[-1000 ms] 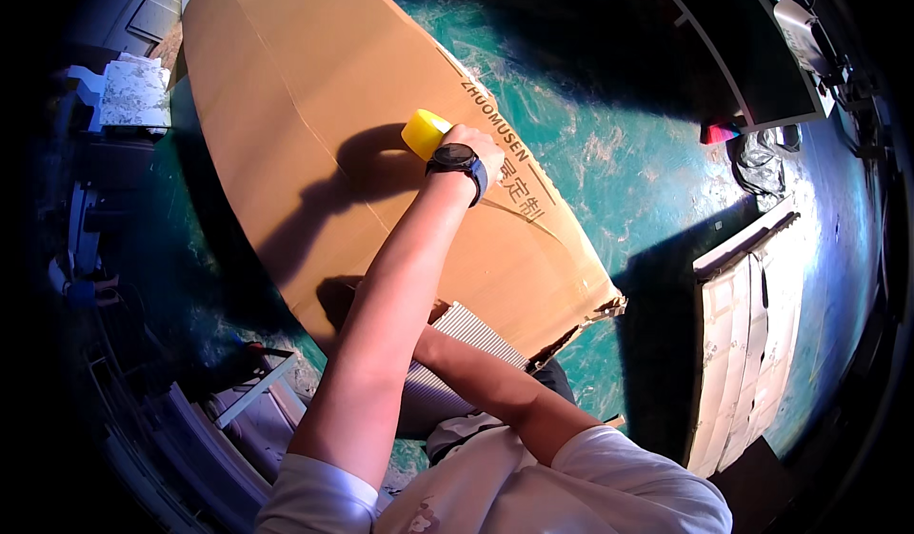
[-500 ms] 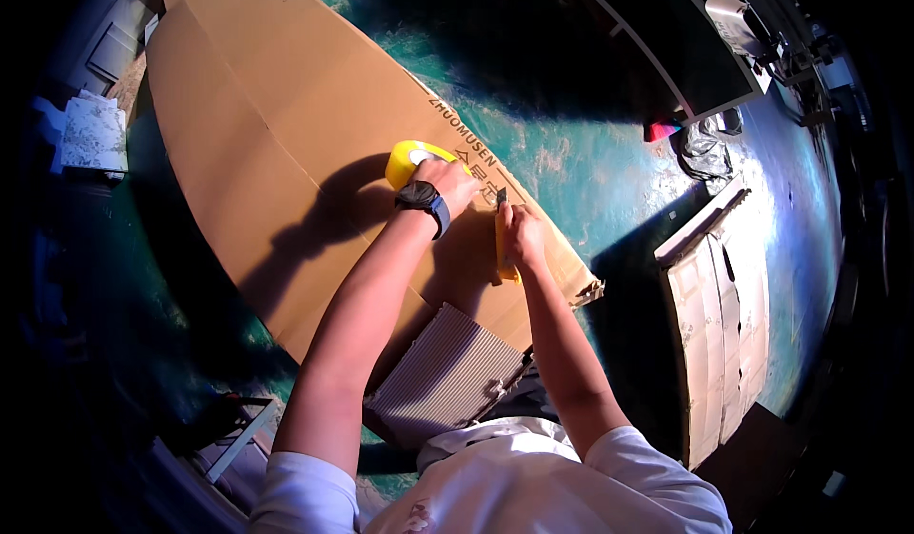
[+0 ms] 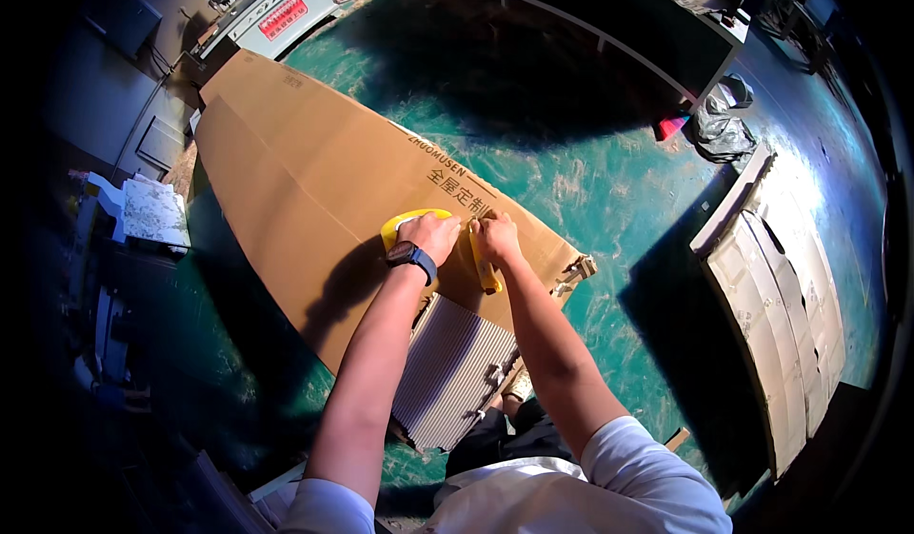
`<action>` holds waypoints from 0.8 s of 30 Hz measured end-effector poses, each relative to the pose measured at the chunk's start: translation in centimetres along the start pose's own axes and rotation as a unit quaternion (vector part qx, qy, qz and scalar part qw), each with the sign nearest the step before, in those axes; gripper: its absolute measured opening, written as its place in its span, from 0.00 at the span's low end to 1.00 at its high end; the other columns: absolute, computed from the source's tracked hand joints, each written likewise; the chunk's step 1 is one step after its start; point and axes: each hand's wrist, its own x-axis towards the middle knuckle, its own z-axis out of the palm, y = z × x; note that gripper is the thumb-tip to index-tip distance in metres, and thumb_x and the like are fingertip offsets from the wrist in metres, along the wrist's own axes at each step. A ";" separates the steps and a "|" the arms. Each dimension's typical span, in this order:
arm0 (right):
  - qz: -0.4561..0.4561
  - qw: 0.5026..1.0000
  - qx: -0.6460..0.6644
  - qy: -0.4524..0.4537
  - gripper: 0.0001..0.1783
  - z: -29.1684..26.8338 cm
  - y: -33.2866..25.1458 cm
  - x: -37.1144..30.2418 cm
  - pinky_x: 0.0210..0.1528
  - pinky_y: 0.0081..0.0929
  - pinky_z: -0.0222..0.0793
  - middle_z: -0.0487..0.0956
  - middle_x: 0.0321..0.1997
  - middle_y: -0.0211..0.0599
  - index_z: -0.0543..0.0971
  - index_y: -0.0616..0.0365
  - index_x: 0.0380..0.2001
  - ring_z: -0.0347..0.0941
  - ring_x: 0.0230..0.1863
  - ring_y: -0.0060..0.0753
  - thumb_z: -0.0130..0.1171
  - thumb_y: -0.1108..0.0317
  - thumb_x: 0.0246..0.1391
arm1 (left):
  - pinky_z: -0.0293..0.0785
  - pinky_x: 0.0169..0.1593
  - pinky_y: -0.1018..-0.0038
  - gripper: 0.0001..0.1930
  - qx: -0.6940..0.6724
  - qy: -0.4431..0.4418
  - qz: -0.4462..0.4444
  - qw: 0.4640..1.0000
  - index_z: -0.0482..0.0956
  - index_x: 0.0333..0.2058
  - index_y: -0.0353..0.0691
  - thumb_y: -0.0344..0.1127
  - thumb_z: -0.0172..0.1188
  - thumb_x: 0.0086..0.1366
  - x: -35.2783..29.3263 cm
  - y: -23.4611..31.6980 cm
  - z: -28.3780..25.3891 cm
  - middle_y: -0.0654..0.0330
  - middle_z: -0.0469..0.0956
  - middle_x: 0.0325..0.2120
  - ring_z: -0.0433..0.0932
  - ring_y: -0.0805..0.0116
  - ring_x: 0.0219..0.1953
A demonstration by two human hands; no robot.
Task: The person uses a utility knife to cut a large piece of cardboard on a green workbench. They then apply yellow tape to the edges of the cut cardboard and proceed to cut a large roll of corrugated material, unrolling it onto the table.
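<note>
A long brown cardboard package stretches away from me toward the far left, with dark print along its right side. Above its near part, my left hand is closed on a roll of yellow tape. Close beside it, my right hand grips a yellow utility knife, its handle pointing back toward me. The knife's blade end is hidden by my fingers. My fingertips are nearly together over the printed area. At the near end, a ribbed corrugated cardboard flap hangs below my hands.
Flattened cardboard leans at the right, near a crumpled plastic bag. A dark, pale-edged bench stands at the far side. A machine with a red label is at far left. The green floor is worn.
The view has shifted, showing more of the far end. My right hand has come closer to my left, and the knife's front end, visible before, is now covered. Both hands keep their holds.
</note>
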 end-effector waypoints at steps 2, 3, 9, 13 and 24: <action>-0.008 0.999 -0.007 -0.032 0.20 -1.3 0.7 -0.5 0.49 0.42 0.70 0.80 0.43 0.39 0.84 0.54 0.32 0.72 0.49 0.48 0.50 0.53 0.60 | 0.78 0.35 0.56 0.13 0.020 0.010 0.008 1.000 0.82 0.42 0.52 0.47 0.54 0.66 -1.0 2.2 -1.2 0.50 0.81 0.27 0.82 0.49 0.32; -0.014 0.999 -0.012 -0.044 0.19 -2.4 1.0 -0.5 0.50 0.42 0.70 0.79 0.44 0.38 0.84 0.55 0.31 0.71 0.49 0.48 0.50 0.53 0.60 | 0.78 0.34 0.56 0.12 0.037 0.009 0.012 0.999 0.82 0.42 0.52 0.47 0.54 0.66 -1.8 3.5 -1.5 0.50 0.81 0.26 0.82 0.49 0.31; 0.067 0.997 0.029 -0.036 0.22 0.0 -0.1 0.2 0.55 0.43 0.66 0.77 0.52 0.36 0.86 0.52 0.36 0.69 0.54 0.44 0.46 0.51 0.61 | 0.78 0.34 0.55 0.11 0.105 -0.003 -0.009 0.994 0.82 0.39 0.52 0.46 0.53 0.66 -1.7 6.0 -2.5 0.49 0.81 0.26 0.82 0.49 0.31; -0.118 0.982 0.102 -0.108 0.20 -1.1 4.0 0.1 0.55 0.41 0.66 0.79 0.49 0.36 0.86 0.51 0.33 0.69 0.51 0.46 0.50 0.51 0.60 | 0.77 0.41 0.54 0.13 0.108 -0.029 -0.071 0.991 0.82 0.41 0.54 0.48 0.51 0.66 0.4 4.7 -4.0 0.52 0.83 0.34 0.81 0.48 0.38; 0.107 0.982 0.079 0.136 0.21 0.7 -1.0 -0.6 0.46 0.42 0.63 0.79 0.39 0.37 0.84 0.56 0.26 0.69 0.47 0.43 0.51 0.54 0.61 | 0.77 0.38 0.52 0.13 0.117 -0.010 -0.049 0.992 0.82 0.41 0.50 0.47 0.53 0.66 -1.6 7.0 -0.4 0.46 0.82 0.30 0.82 0.45 0.34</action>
